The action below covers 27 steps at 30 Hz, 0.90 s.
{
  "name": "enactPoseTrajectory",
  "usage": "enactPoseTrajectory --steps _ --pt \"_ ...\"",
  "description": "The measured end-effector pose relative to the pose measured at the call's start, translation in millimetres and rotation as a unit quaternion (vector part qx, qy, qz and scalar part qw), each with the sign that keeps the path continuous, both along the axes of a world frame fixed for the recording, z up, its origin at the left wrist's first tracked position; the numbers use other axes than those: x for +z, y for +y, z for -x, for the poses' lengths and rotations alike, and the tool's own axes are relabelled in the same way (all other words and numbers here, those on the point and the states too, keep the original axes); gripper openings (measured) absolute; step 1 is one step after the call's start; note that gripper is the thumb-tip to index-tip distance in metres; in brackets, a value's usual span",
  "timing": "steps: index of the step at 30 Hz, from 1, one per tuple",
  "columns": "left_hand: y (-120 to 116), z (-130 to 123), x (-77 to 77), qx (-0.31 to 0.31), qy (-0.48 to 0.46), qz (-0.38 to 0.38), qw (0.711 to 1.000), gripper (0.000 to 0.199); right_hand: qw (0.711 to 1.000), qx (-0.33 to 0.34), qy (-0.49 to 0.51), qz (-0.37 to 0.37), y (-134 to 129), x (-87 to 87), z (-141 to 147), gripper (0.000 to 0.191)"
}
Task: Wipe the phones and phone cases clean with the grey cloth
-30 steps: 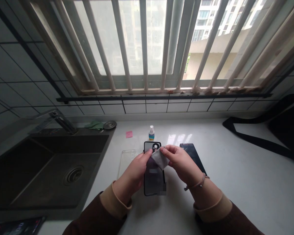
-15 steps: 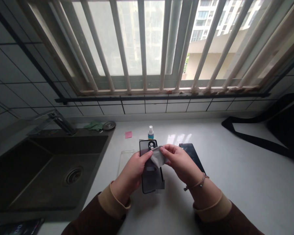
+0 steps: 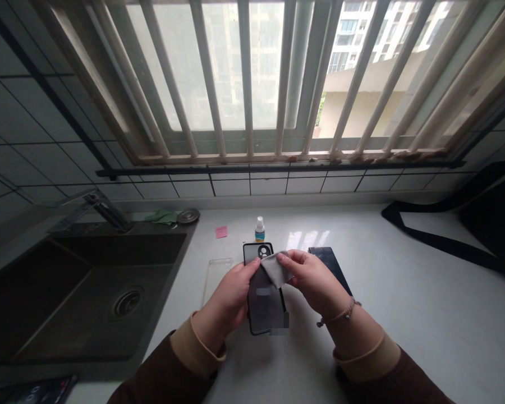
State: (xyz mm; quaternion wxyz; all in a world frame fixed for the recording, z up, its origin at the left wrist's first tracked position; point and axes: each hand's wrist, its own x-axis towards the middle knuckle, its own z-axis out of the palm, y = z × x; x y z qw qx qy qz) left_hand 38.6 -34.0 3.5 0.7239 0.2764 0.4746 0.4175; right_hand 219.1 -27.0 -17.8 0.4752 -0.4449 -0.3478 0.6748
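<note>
A dark translucent phone case (image 3: 263, 311) with a black rim and a camera cutout is held upright over the white counter. My left hand (image 3: 232, 290) grips its left edge, the thumb on its face at a corner of a grey cloth (image 3: 278, 270). My right hand (image 3: 313, 279) pinches the cloth's upper right part between thumb and fingers, over the case's right edge. Behind the case stands a small white-capped bottle (image 3: 260, 230). A dark phone (image 3: 330, 266) lies partly hidden by my right hand, and a clear case (image 3: 215, 275) lies beside my left hand.
At the left is a sink (image 3: 88, 297) with a faucet (image 3: 105, 210). A green cloth (image 3: 162, 216) and a metal strainer (image 3: 188, 216) sit on its back edge. A pink note (image 3: 221, 232) lies on the counter (image 3: 425, 314). A black strap (image 3: 429, 238) is at the right.
The dark case and the grey cloth have shifted slightly to the right. The cloth looks spread a little wider between my hands, and both hands keep their hold.
</note>
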Motion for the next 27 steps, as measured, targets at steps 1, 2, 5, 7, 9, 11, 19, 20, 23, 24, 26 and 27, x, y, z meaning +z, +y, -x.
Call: enactPoseTrajectory --steps 1,2,5,7,9,11,19,20,23,24,26,27 --pt "1 0 0.2 0.006 -0.010 0.001 1.000 0.020 1.000 -0.017 0.001 -0.002 1 -0.9 0 0.043" --pt "1 1 0.5 0.006 -0.022 0.005 1.000 0.022 0.999 -0.040 0.002 -0.003 3 -1.7 0 0.043" --pt "2 3 1.4 -0.036 -0.065 0.045 0.996 0.034 0.990 -0.139 -0.010 -0.007 7 -2.9 -3 0.044" --pt "0 4 1.9 -0.078 -0.088 0.071 0.990 0.047 0.977 -0.205 -0.051 -0.038 8 -1.6 -7 0.042" --pt "-2 4 1.5 -0.101 -0.100 0.072 0.987 0.056 0.950 -0.249 -0.152 -0.112 5 1.6 -9 0.040" --pt "-5 2 -0.1 -0.113 -0.108 0.063 0.986 0.061 0.892 -0.263 -0.300 -0.214 -1 4.8 -8 0.036" --pt "-11 -5 -7.7 -0.124 -0.078 0.028 0.989 0.070 0.728 -0.037 -0.507 -0.461 -12 -12.0 19 0.032" --pt "-11 -5 -6.8 -0.114 -0.085 0.021 0.990 0.067 0.728 -0.031 -0.499 -0.469 -12 -14.2 20 0.033" --pt "-11 -7 -3.9 -0.092 -0.109 0.012 0.990 0.063 0.732 -0.043 -0.480 -0.482 -12 -15.4 23 0.033" --pt "-11 -8 -3.9 -0.086 -0.111 0.009 0.990 0.062 0.733 -0.054 -0.477 -0.483 -12 -14.2 23 0.032" --pt "-11 -8 -5.6 -0.082 -0.105 0.008 0.991 0.062 0.739 -0.073 -0.471 -0.476 -14 -10.8 24 0.032" --pt "-11 -8 -7.1 -0.082 -0.100 0.008 0.992 0.061 0.744 -0.078 -0.468 -0.470 -14 -9.1 25 0.032"
